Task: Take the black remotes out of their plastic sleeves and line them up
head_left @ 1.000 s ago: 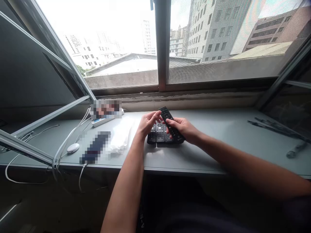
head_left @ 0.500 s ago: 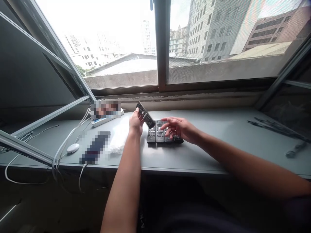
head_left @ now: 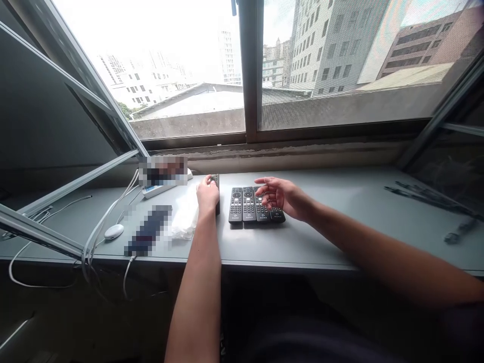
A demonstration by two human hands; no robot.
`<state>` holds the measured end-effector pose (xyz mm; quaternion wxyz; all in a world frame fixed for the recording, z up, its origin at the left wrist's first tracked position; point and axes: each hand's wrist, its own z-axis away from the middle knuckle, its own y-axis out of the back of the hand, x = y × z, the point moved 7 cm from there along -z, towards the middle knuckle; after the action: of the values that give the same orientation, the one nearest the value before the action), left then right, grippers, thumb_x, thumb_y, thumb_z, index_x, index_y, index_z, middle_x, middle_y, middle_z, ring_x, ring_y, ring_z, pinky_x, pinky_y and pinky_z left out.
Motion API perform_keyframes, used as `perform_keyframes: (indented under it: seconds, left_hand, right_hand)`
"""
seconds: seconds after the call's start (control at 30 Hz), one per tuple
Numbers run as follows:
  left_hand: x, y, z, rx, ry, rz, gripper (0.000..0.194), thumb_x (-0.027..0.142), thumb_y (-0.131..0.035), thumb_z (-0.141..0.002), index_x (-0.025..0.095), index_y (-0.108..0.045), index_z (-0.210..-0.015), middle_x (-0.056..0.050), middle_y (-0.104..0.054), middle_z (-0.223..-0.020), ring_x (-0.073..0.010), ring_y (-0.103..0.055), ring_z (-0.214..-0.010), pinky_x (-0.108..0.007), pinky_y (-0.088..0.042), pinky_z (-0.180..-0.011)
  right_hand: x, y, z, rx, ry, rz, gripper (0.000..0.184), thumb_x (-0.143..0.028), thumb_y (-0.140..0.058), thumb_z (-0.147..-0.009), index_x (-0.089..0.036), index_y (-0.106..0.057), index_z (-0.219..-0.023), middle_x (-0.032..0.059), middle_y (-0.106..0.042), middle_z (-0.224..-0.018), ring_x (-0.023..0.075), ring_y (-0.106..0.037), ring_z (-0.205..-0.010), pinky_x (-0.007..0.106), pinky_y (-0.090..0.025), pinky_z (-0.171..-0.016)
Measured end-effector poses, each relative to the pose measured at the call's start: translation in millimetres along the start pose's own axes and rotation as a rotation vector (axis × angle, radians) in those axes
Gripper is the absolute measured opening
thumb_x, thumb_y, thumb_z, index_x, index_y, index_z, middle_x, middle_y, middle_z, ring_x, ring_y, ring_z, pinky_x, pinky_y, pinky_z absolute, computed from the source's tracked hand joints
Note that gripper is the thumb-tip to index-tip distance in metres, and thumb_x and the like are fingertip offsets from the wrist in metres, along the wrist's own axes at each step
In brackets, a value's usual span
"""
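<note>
My left hand point(head_left: 207, 195) is closed around a dark remote control point(head_left: 217, 201), which stands nearly upright on its edge side and is largely hidden behind the fingers. To its right, several black remote controls point(head_left: 236, 205) lie side by side in a row on the grey table point(head_left: 302, 247), their buttons facing up. Over the right end of that row hovers my right hand point(head_left: 278, 196), fingers apart and curled a little, holding nothing. It covers the upper parts of the rightmost remotes. Beside my left wrist lies a clear plastic bag point(head_left: 184, 222).
A blurred dark item point(head_left: 149, 229) with a cable lies left of the bag, near a white oval object point(head_left: 114, 232). Behind them sits a white power strip point(head_left: 166, 186). A metal frame point(head_left: 124, 121) rises at left; dark thin rods point(head_left: 427, 199) lie far right.
My left hand has moved left and down with the remote, turning it from a slant to upright. My right hand has barely shifted, and the row of remotes is now less covered.
</note>
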<state>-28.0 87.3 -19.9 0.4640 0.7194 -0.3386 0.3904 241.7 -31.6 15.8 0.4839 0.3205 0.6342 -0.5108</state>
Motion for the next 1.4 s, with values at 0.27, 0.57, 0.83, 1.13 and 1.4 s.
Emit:
perform_keyframes:
  seconds: [0.27,0.57,0.83,1.13,1.4]
  left_hand:
    - [10.0,-12.0,16.3,-0.089,0.034,-0.156,0.058,0.02,-0.069,-0.091,0.018,-0.07,-0.148,-0.024,-0.069,-0.15,-0.0365,-0.066,-0.14,-0.046,-0.044,-0.121]
    - [2.5,-19.8,16.9,-0.181,0.069,-0.014,0.068,0.013,-0.078,-0.07,0.023,-0.076,-0.137,-0.019,-0.077,-0.133,-0.0372,-0.074,-0.122,-0.043,-0.056,-0.1]
    - [5.6,-28.7,24.1,-0.325,0.108,0.147,0.089,0.006,-0.07,-0.062,0.024,-0.073,-0.149,-0.001,-0.066,-0.067,-0.0184,-0.056,-0.055,-0.034,-0.046,-0.061]
    - [31.6,-7.4,26.3,-0.104,-0.013,0.042,0.054,0.021,-0.07,-0.081,0.02,-0.077,-0.134,-0.018,-0.074,-0.134,-0.0346,-0.07,-0.117,-0.046,-0.053,-0.106]
    - [45.3,8.6,37.5,0.097,-0.044,-0.473,0.048,0.037,-0.058,-0.1,0.013,-0.072,-0.139,-0.022,-0.054,-0.165,-0.044,-0.037,-0.159,-0.057,-0.027,-0.133]
  right_hand:
    - [0.0,3.4,-2.1,-0.005,0.029,0.011,0.029,-0.038,-0.073,-0.102,-0.018,-0.076,-0.123,0.0093,-0.079,-0.099,0.0187,-0.071,-0.074,0.028,-0.058,-0.059]
    - [-3.8,0.8,1.1,0.021,0.022,0.015,0.029,-0.034,-0.084,-0.096,-0.018,-0.077,-0.118,0.0076,-0.078,-0.096,0.0157,-0.069,-0.07,0.026,-0.057,-0.057]
    - [-0.1,3.6,-2.8,0.007,0.057,0.075,0.039,-0.042,-0.09,-0.091,-0.018,-0.079,-0.12,0.0075,-0.079,-0.098,0.0149,-0.071,-0.072,0.024,-0.058,-0.058]
    - [-2.1,3.8,-1.3,0.021,0.071,0.108,0.044,-0.039,-0.093,-0.087,-0.018,-0.079,-0.122,0.0078,-0.078,-0.099,0.0135,-0.07,-0.071,0.024,-0.058,-0.059]
    - [-2.7,3.8,-1.2,0.023,0.075,0.121,0.041,-0.04,-0.092,-0.088,-0.018,-0.079,-0.12,0.0075,-0.079,-0.098,0.0144,-0.071,-0.072,0.025,-0.058,-0.059]
